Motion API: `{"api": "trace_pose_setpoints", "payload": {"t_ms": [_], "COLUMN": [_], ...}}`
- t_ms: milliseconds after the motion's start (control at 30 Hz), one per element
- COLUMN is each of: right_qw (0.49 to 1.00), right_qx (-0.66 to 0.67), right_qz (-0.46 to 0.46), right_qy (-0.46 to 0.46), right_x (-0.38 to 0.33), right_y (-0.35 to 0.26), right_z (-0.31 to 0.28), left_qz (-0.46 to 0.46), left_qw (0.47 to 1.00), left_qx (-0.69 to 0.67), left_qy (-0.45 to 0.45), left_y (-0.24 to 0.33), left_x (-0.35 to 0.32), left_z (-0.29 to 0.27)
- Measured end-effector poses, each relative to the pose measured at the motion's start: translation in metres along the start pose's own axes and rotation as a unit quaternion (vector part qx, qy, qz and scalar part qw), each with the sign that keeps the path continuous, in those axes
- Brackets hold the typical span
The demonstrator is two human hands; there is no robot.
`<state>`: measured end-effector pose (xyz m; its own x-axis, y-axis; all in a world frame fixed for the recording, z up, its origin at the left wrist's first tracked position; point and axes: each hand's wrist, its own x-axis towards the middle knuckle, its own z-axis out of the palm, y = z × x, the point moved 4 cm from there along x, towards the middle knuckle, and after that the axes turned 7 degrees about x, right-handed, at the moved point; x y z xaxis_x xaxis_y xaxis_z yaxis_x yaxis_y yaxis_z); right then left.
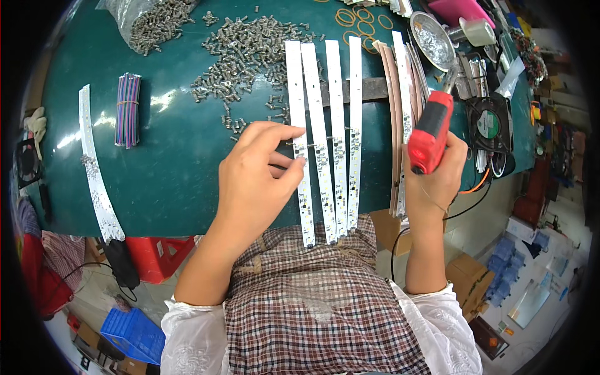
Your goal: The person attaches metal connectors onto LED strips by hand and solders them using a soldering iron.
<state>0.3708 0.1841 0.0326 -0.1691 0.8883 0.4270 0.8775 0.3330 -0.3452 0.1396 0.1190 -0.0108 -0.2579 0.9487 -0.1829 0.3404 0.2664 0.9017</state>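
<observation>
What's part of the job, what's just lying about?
Seemingly part of the job:
four long white circuit strips, left hand on one
red-and-black pistol-shaped tool, in right hand

Seemingly lying about:
tan rubber bands
blue plastic crate
brown cardboard box

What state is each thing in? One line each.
White strips: four laid side by side, unstacked
Left hand: thumb and forefinger apart, at the leftmost of the four
Right hand: closed around the red tool
Red tool: held; on or off, can't tell
Wire bundle: banded
Small metal parts: loose, scattered
Plastic bag: partly filled
Fan: spinning or stopped, can't tell
</observation>
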Motion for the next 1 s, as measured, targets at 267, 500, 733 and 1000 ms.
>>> {"api": "trace_pose_setpoints", "payload": {"t_ms": [267,500,733,1000], "right_qw": [0.996,0.943,0.915,0.861], "right_qx": [0.04,0.256,0.342,0.433], "right_qz": [0.077,0.212,0.175,0.211], "right_qy": [-0.024,0.017,0.122,0.165], "right_x": [0.007,-0.002,-0.013,-0.026], "right_y": [0.014,0.023,0.015,-0.016], "right_z": [0.011,-0.014,-0.068,-0.097], "left_qz": [0.0,-0.009,0.025,0.051], "left_qw": [0.998,0.994,0.995,0.997], "left_qx": [-0.063,-0.108,-0.073,0.058], "left_qy": [-0.009,-0.028,-0.06,0.01], "left_y": [-0.003,-0.002,0.004,0.015], "left_x": [-0.002,0.003,0.008,0.006], "left_z": [0.012,0.023,0.038,0.033]}}
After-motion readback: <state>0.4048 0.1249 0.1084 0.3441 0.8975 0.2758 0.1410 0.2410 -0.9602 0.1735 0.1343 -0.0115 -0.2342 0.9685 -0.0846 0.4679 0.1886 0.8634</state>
